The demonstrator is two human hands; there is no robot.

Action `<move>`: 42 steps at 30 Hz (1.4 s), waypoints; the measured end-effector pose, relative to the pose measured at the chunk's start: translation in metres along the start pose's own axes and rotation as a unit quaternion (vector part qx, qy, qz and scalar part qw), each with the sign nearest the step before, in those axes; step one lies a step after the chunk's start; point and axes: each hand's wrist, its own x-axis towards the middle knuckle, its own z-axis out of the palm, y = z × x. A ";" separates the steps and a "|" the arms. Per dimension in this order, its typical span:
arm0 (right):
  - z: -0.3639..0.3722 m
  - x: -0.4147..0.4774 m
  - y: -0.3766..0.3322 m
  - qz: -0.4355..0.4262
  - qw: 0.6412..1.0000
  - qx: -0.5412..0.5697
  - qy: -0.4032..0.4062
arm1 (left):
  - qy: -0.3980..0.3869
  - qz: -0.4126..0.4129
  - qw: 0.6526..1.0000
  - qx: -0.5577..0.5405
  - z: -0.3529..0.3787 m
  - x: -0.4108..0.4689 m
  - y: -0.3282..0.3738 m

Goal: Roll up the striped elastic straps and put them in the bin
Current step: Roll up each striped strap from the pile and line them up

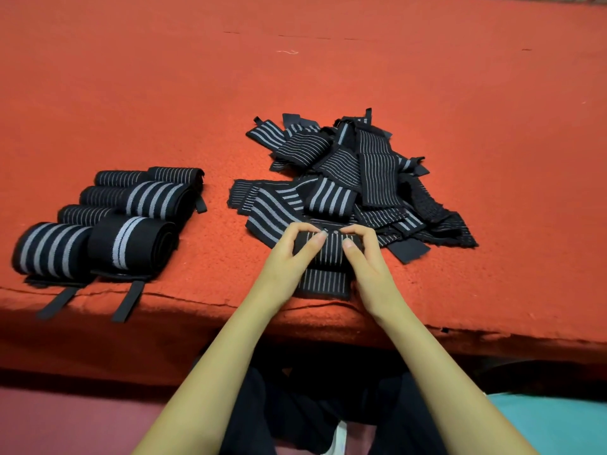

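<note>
A black strap with thin white stripes (328,280) lies at the near edge of the red felt table (460,110), its far end curled into a small roll. My left hand (292,254) and my right hand (361,254) pinch that roll from both sides, thumbs pressed on top. Just behind them sits a loose pile of unrolled striped straps (354,178). To the left, several rolled straps (108,221) lie in rows, two with black tabs hanging over the edge. No bin is in view.
The table's front edge (197,303) runs just below my hands and is frayed. Under it are my dark trousers (312,405), a pink surface at lower left and a teal surface (558,425) at lower right.
</note>
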 end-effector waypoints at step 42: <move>0.115 0.157 -0.014 -0.014 0.899 -0.361 -0.249 | -0.017 0.065 0.877 0.476 -0.194 0.076 0.046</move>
